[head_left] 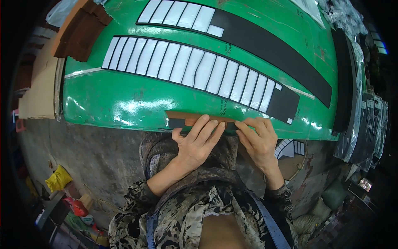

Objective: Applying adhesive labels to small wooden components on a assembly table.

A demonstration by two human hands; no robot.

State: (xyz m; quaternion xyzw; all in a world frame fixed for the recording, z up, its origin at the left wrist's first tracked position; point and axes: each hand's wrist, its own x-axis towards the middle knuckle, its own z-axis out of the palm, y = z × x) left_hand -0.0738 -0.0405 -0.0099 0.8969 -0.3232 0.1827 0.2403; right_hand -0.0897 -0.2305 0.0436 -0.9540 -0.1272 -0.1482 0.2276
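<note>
At the front edge of the green table lies a narrow block, brown on top with a dark front face. My left hand grips it, fingers laid over the top and thumb against the front. A small orange-brown patch shows beside those fingers. My right hand is closed in a pinch at the block's right end; whatever lies between its fingertips is too small to make out. Behind the hands lies a long black strip bearing a row of white rectangles. A second black strip, partly covered with white pieces, lies farther back.
Brown moulded pieces rest at the table's far left, above a cardboard box. Dark panels in clear plastic stand along the right side. A round container with black-and-white strips is below the table edge. A yellow bag lies on the floor.
</note>
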